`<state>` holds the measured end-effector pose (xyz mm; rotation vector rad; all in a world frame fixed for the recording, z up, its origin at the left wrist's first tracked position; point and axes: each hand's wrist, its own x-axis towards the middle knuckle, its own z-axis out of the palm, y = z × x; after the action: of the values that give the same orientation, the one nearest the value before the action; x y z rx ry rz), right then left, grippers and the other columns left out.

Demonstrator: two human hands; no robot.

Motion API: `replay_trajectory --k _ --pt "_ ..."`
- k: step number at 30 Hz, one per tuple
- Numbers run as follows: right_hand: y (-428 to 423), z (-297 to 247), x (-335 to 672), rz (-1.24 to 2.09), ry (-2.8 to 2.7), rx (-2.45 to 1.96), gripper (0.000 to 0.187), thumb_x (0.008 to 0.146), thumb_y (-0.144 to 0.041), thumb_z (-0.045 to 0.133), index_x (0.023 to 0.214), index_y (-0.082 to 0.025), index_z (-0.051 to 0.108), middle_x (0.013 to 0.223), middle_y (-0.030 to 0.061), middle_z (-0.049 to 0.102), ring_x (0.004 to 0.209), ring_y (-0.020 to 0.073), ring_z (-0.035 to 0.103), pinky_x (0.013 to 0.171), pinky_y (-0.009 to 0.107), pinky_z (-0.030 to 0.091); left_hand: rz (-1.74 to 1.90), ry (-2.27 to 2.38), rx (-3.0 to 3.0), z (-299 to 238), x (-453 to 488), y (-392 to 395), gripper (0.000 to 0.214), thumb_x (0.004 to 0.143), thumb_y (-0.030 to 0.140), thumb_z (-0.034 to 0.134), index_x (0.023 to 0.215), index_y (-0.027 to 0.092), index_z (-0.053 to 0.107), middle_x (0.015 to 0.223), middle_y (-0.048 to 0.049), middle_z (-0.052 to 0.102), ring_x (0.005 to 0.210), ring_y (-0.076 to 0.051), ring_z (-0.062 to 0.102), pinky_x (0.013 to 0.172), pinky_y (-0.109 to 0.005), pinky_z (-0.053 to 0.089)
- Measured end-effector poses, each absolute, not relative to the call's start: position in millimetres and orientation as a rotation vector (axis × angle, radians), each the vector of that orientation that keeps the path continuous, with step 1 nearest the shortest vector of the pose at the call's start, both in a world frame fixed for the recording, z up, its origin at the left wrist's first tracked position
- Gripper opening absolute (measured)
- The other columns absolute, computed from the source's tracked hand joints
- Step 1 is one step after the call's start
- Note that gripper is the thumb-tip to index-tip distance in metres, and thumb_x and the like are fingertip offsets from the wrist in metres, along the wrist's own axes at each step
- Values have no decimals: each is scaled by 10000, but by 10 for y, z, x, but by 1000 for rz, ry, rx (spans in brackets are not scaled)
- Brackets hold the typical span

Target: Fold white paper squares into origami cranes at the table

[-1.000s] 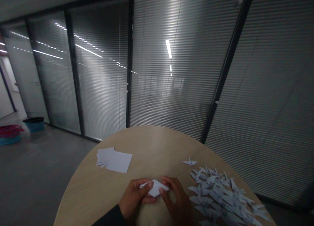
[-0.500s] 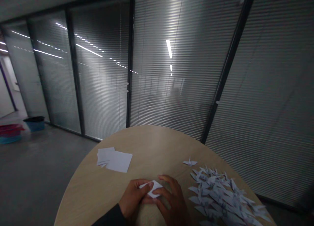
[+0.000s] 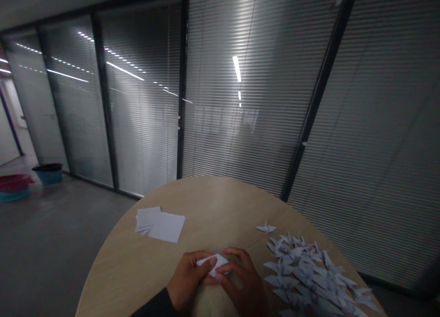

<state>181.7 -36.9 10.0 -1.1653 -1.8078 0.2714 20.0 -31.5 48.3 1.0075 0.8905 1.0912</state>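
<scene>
Between my two hands is a small piece of folded white paper [image 3: 220, 261], held just above the near part of the table. My left hand [image 3: 188, 276] grips its left side, thumb lying across the top and fingers underneath. On the right side, my right hand [image 3: 244, 280] pinches the lower right edge with thumb and fingertips, its index finger raised near the far corner. To the right lies a large heap of folded paper cranes [image 3: 309, 275]. One single paper crane [image 3: 266, 227] sits apart, beyond the heap.
A loose stack of white paper sheets [image 3: 167, 226] lies on the left of the round wooden table [image 3: 213, 193]. Behind stands a glass partition with blinds [image 3: 240, 142]. A blue bin [image 3: 49, 174] and a red-lined bin [image 3: 14, 187] stand on the floor at left.
The fingers of my right hand have shifted slightly, with thumb and fingertips closing on the folded paper's lower right edge. My left hand has barely moved.
</scene>
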Motion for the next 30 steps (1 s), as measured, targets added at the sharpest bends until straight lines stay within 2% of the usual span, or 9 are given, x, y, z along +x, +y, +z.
replay_trajectory --k 6,16,22,26,30 --pt "-404 199 1793 412 -1697 -1221 91 724 -188 701 677 -266 709 939 52 665 937 219 654 853 317 533 1088 879 1077 445 198 -307 550 514 621 831 713 113 765 639 -44 699 576 -165 605 651 -312 507" --pt "-369 183 1802 435 -1613 -1269 70 674 -223 687 635 -260 642 847 28 655 862 224 648 806 304 509 1083 888 1099 455 210 -324 556 501 635 831 706 122 780 671 -64 715 653 -205 642 704 -351 537" --pt "-398 236 1786 556 -1504 -1483 151 665 -338 672 706 -260 551 691 -32 613 686 197 607 645 268 458 1088 878 1077 430 221 -336 569 489 629 841 717 111 778 696 -87 739 698 -227 667 724 -366 551" --pt "-399 272 1788 636 -1457 -1517 190 642 -358 658 715 -262 511 686 -36 609 661 192 597 624 265 440 1075 880 1064 415 216 -333 579 493 615 850 743 97 779 697 -101 744 687 -224 672 708 -352 548" --pt "-397 293 1809 681 -1436 -1521 227 625 -367 677 732 -263 506 708 -28 619 699 204 615 648 272 452 1033 848 1080 407 211 -327 562 457 545 899 783 101 787 686 -81 740 620 -168 638 664 -293 521"
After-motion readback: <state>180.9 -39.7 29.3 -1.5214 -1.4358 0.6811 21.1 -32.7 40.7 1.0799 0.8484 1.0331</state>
